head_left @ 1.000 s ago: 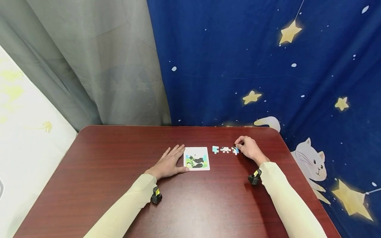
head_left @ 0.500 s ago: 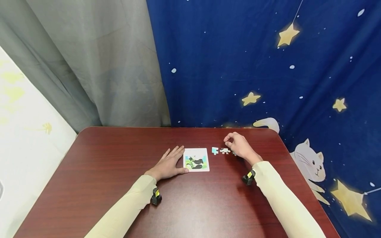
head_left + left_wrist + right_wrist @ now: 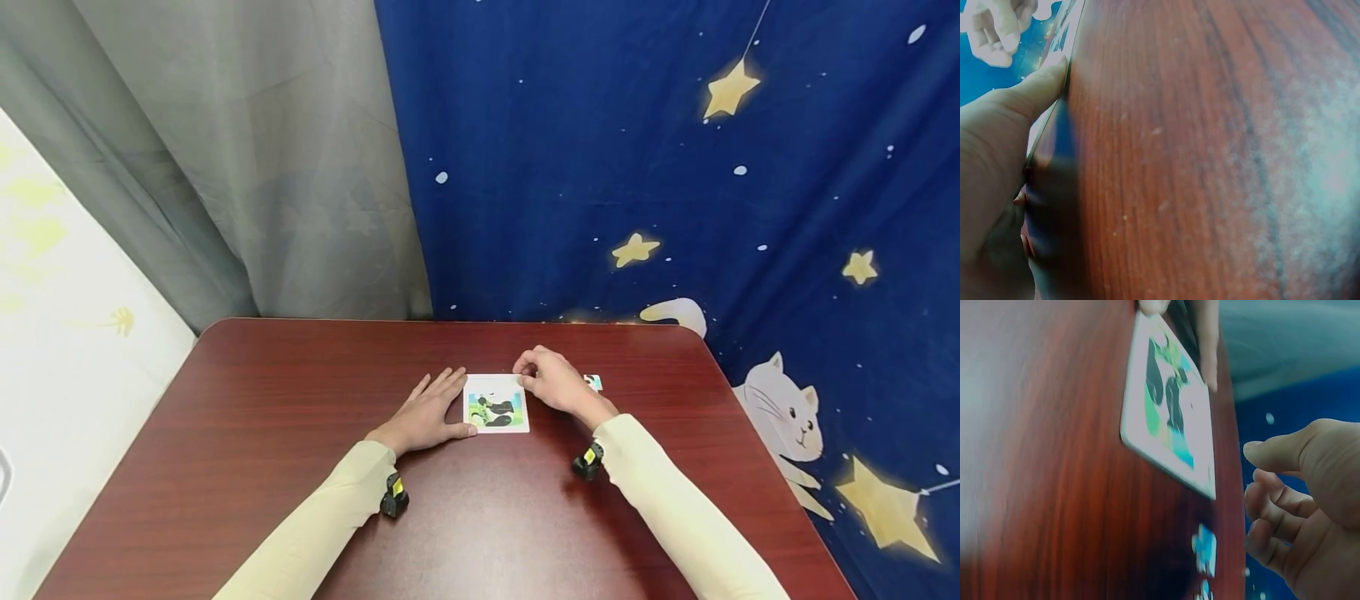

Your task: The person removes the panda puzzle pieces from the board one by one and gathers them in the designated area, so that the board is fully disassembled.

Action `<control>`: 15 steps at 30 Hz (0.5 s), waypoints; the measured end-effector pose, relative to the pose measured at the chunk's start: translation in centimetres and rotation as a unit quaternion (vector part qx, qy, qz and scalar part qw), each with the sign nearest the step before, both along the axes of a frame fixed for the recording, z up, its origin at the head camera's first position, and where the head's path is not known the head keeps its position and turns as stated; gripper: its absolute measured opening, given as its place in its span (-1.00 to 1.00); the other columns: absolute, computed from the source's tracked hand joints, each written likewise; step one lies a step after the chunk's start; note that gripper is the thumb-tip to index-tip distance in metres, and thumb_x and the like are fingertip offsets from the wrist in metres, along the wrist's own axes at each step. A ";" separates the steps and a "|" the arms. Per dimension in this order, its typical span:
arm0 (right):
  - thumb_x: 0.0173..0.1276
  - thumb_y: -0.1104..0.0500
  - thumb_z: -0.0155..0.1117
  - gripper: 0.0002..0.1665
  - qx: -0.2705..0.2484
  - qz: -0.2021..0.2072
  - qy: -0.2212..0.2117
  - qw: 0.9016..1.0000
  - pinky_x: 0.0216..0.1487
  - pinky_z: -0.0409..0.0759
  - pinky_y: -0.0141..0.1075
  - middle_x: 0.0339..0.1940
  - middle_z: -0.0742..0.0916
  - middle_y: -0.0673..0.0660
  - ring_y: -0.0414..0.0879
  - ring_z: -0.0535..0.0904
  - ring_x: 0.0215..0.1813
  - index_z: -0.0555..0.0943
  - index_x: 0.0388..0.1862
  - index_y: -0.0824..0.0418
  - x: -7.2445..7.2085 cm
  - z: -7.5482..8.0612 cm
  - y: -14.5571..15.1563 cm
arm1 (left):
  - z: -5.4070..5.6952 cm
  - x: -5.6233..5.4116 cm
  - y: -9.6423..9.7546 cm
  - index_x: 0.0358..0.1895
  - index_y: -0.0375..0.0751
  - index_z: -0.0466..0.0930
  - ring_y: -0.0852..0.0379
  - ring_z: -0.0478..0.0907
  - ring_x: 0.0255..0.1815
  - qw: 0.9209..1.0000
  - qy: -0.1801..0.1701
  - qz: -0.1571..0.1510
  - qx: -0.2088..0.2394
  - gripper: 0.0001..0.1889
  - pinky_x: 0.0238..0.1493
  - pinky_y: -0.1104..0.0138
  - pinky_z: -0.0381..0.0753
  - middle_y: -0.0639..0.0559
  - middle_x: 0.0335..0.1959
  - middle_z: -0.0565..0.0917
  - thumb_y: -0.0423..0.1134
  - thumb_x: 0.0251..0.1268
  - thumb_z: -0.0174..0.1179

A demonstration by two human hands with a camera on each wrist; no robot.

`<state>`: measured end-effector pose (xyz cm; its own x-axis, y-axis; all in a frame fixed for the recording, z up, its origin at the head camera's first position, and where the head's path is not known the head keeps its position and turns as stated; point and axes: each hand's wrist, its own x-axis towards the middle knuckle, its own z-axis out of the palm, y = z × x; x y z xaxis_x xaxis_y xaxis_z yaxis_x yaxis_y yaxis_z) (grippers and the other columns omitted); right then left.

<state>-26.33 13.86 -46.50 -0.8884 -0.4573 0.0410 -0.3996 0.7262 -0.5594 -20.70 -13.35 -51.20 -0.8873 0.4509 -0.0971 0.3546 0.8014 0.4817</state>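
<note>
A square panda puzzle board [image 3: 496, 382] with a white border lies on the table. My left hand [image 3: 427, 417] is spread flat at its left side, the thumb touching the lower-left corner and fingertips at the upper-left corner. Over the board's upper-right corner hovers my right hand [image 3: 558, 385], with loosely bent fingers. In the right wrist view nothing shows between its thumb [image 3: 1254, 452] and fingers. One puzzle piece [image 3: 593, 382] is visible right of that hand. The right wrist view shows a blue puzzle piece [image 3: 1205, 550] and part of another; my hand hides others in the head view.
The dark red wooden table [image 3: 300, 367] has a rounded far edge. Behind it hang a grey curtain [image 3: 322, 167] and a blue curtain [image 3: 540, 167] printed with stars and a cat. A small black camera sits on each wrist.
My right hand has moved left from the rightmost puzzle piece, across the row, to the board's upper-right corner. My left hand has stayed in place.
</note>
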 end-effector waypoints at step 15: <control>0.43 0.20 0.46 -0.95 0.035 0.048 -0.017 0.998 -0.06 0.64 -0.24 -0.21 0.71 0.02 -0.17 0.63 -0.18 0.76 -0.16 0.08 1.1 -1.0 -4.5 | 0.2 0.1 0.1 0.74 -0.20 0.07 -0.11 -0.12 0.85 1.000 -0.004 0.003 -0.002 0.06 0.81 -0.16 -0.18 -0.06 0.81 0.04 0.34 0.40 0.29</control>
<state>-25.26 9.35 -47.52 -0.8410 -0.5406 -0.0237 -0.4501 0.7231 -0.5240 -20.63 -13.25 -51.03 -0.8894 0.4446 -0.1060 0.3456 0.8058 0.4808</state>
